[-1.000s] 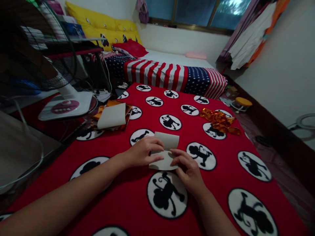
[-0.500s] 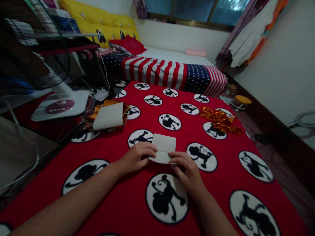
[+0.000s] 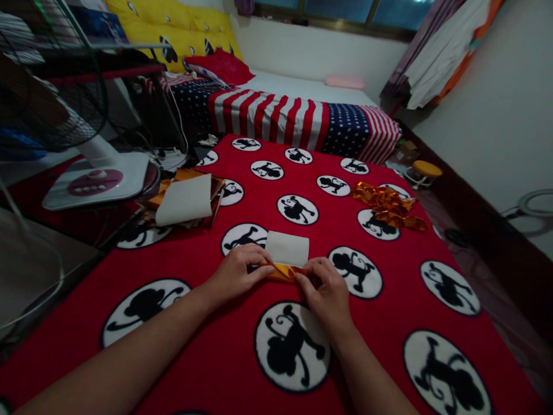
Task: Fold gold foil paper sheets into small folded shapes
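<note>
A small sheet of paper (image 3: 287,248), pale on its upper face and shiny gold-orange on its underside, lies on the red cloth in front of me. Its near edge is turned up, so a gold strip shows along the bottom. My left hand (image 3: 245,266) pinches the left end of that strip between thumb and fingers. At the right end, the thumb and fingers of my right hand (image 3: 323,285) close on the same folded edge. The fingers partly cover both lower corners.
On the left lies a stack of gold and pale paper sheets (image 3: 185,200). Folded shiny gold pieces (image 3: 386,204) sit at the right. The red cloth (image 3: 207,357) has monkey prints. A fan base (image 3: 97,180) stands at far left, a yellow-topped stool (image 3: 427,169) at far right.
The paper's near edge has been lifted and folded away from me, bringing its gold underside into view. Both hands have gone from resting on the sheet to pinching that edge.
</note>
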A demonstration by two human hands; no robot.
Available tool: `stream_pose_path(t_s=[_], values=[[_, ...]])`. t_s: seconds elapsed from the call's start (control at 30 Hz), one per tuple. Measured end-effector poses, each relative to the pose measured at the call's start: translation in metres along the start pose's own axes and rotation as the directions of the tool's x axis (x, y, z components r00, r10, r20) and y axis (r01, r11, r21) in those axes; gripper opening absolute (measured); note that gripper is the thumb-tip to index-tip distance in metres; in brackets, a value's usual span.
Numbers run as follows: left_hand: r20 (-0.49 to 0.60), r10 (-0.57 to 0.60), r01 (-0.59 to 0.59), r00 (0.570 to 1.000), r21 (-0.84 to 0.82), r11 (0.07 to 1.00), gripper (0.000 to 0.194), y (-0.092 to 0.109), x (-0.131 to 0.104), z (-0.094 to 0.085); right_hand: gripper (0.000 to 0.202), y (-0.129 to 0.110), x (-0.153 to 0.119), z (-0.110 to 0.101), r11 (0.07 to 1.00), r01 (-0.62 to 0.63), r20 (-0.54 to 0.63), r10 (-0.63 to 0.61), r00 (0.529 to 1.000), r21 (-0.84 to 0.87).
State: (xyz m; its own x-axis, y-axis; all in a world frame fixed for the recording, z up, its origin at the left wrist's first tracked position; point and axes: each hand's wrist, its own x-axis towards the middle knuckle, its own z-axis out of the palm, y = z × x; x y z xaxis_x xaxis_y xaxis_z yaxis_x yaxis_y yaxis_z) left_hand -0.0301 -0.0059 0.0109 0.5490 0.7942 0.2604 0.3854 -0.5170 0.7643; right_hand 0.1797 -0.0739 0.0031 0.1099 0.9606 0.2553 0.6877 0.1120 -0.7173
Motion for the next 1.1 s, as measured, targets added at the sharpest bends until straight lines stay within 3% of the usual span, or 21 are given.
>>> stream_pose_path(t_s=[0.2,0.37,0.7,1.1], values=[[0.002,0.0,0.0,1.0,0.024,1.0,0.005,0.002,-0.0005,-0.0011,0.018,-0.0035,-0.0028,0.0008,0.99,-0.045,-0.006,0.045,0.999,-0.137],[-0.011,-0.029,0.029,1.0,0.027,0.999,0.019,0.0018,0.0003,-0.0007,0.016,-0.0022,-0.0032,0.0009,0.986,-0.031,-0.01,0.029,1.0,-0.165],[-0.089,-0.061,0.067,0.994,0.063,0.996,0.017,-0.0031,-0.0023,0.0039,0.015,-0.0039,-0.0025,0.0008,0.972,-0.08,-0.024,0.076,0.997,-0.222],[-0.112,-0.044,0.072,0.993,0.258,0.963,0.02,-0.0029,-0.003,0.0058,0.013,-0.0093,-0.0026,-0.0041,0.961,-0.06,0.012,0.065,0.998,-0.269]])
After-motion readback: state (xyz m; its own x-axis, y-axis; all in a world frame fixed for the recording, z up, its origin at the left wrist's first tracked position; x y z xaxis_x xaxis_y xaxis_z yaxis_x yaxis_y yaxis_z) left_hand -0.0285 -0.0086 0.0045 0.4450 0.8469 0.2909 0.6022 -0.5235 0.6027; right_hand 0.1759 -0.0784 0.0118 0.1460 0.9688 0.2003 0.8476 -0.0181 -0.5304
